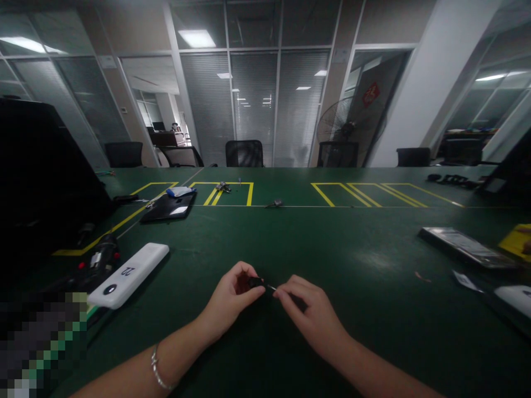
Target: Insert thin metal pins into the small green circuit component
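Observation:
Near the front middle of the green table (265, 237), my left hand (237, 290) is closed around a small black object (254, 282), pinched between thumb and fingers. Just to its right, my right hand (305, 304) is closed on a thin metal rod (271, 287) that points at the black object. Whether the rod's tip touches the object cannot be made out. The rest of what the right hand holds is hidden by the fingers. A silver bracelet circles the left wrist.
A white device marked 22 (130, 275) lies to the left, beside black gear. Farther back are a black tablet (169, 208), small metal parts (223, 187) and a small dark object (274, 204). A boxy silver device (467, 247) lies right.

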Available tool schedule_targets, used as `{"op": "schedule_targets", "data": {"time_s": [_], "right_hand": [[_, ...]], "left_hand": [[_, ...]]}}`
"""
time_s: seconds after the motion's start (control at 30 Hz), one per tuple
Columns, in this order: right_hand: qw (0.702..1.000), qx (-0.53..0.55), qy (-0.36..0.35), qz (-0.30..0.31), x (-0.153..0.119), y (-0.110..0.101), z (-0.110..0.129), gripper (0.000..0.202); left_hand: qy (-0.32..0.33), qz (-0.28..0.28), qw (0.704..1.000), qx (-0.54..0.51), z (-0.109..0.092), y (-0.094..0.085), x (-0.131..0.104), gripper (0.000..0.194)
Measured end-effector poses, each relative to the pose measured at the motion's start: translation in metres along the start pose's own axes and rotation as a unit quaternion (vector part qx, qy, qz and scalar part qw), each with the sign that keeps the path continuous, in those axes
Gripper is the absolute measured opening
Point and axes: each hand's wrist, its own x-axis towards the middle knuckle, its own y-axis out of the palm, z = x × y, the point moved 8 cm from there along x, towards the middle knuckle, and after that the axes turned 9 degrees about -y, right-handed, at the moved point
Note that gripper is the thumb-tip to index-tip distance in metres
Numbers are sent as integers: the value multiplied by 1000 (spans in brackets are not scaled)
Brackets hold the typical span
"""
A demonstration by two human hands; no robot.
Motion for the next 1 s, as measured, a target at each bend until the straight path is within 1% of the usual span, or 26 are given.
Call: {"op": "schedule_targets", "data": {"time_s": [0.17, 0.27, 0.33, 0.5, 0.6, 0.67, 0.77, 0.87, 1.0], "right_hand": [[1000, -5, -5, 5, 0, 2, -2, 22], [1000, -6, -6, 7, 1, 2, -3, 22], [1000, -9, -8, 7, 1, 3, -2, 22], [1000, -25, -6, 14, 0, 4, -4, 21], [999, -43, 3, 14, 0, 3, -7, 21], [999, -51, 7, 14, 0, 3, -8, 21], [998, -56, 5, 12, 0, 3, -9, 22], [998, -57, 2, 14, 0, 4, -9, 23], [998, -61, -2, 19, 0, 4, -7, 22]], "left_hand": [[53, -7, 989, 140, -9, 3, -2, 17], [61, 12, 976, 208, -12, 10, -5, 20], [66, 16, 969, 236, -14, 13, -7, 25], [74, 19, 968, 238, -17, 14, -8, 39], [55, 25, 977, 204, -11, 14, -8, 43], [50, 15, 979, 198, -9, 12, -8, 35], [83, -16, 969, 233, -14, 8, -10, 19], [113, -34, 961, 251, -20, 6, -12, 18], [112, -46, 959, 256, -20, 5, -11, 17]]}}
